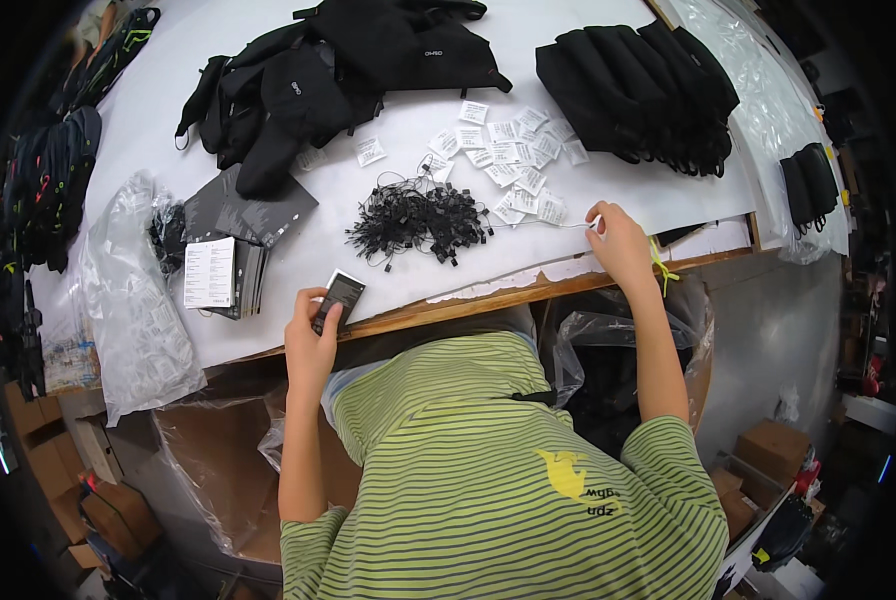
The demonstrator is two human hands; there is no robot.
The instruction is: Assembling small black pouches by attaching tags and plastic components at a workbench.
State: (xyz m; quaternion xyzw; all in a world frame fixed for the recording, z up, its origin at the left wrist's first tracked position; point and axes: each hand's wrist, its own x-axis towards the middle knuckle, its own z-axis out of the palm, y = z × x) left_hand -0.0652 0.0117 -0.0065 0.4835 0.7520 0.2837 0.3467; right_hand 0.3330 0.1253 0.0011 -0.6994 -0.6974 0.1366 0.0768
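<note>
My left hand (311, 335) is closed on a small dark hang tag (342, 298), held between thumb and fingers at the table's front edge. Over to the right, the fingers of my right hand (618, 245) are pinched together at the end of a thin string (543, 225). That string runs leftward toward a tangled heap of black tag strings (418, 222) with small black ends. Just beyond it lie several small white printed packets (508, 152). Left of my left hand stands a stack of hang tags (250, 280), with a white printed card (209, 273) at its front.
Black bags (308, 90) are heaped at the far left, and a row of folded black bags (633, 95) lies far right. Clear plastic wrap (143, 310) hangs over the left table edge. Below the white table (388, 300) stands a plastic-lined box (618, 350). Cartons (773, 450) sit lower right.
</note>
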